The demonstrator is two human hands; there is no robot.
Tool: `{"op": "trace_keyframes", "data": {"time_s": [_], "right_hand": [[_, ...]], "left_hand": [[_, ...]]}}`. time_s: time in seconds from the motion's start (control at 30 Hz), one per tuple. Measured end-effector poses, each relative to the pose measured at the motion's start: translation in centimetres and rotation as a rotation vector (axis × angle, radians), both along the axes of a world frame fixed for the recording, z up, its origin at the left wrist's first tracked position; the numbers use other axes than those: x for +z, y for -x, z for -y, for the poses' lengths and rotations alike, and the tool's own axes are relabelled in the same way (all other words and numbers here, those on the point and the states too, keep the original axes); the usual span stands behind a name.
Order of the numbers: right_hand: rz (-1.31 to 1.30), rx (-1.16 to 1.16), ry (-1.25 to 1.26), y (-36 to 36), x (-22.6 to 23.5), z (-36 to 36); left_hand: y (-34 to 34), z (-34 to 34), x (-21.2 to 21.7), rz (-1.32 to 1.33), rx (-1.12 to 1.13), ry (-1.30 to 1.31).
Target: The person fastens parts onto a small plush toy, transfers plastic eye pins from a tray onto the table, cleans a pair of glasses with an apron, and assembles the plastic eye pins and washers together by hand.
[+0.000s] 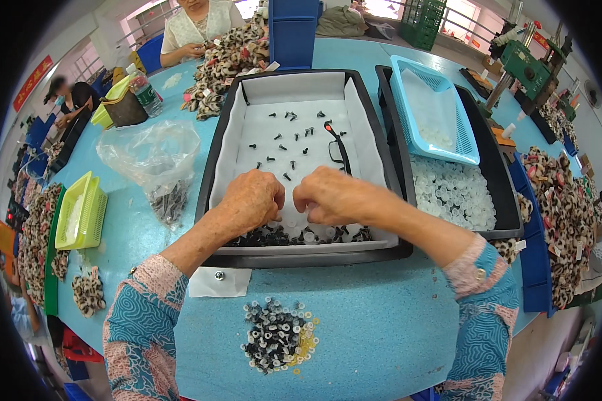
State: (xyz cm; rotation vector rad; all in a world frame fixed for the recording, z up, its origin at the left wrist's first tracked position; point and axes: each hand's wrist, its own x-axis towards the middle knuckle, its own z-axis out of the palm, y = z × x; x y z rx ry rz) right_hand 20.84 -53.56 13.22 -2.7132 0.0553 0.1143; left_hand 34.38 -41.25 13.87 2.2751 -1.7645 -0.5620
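My left hand (255, 195) and my right hand (328, 196) hover close together over the near part of a black tray (314, 256) lined with white sheet. Both have their fingers curled into a pinch; whatever is between the fingertips is hidden. Beneath them, along the tray's near edge, lies a heap of small black stemmed pegs (274, 236) mixed with translucent white washers (309, 236). Farther back, several loose black pegs (293, 164) are scattered on the liner. Behind my right hand lies a black-framed object with a red tip (339, 148), resembling eyeglasses.
A pile of black pegs and pale rings (271, 337) lies in front. At right, a blue basket (471, 158) rests over a black tray of washers (448, 194). A plastic bag (168, 200) and green basket (87, 230) stand left. Another person (204, 23) sits opposite, beside plush pieces (231, 63).
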Motion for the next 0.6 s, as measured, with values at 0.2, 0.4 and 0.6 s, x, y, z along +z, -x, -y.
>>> {"op": "trace_keyframes", "data": {"time_s": [0.2,0.4,0.6], "right_hand": [[0.349,-0.245,-0.072,9.1,6.1,3.3],[0.564,-0.418,0.508,13.2,2.8,5.6],[0.317,-0.024,-0.174,4.5,2.1,-0.3]], "left_hand": [[0.6,-0.7,-0.5,0.129,0.011,-0.061],[0.8,-0.9,-0.8,0.019,0.017,-0.008],[1.1,-1.1,-0.9,0.127,0.006,-0.06]]}}
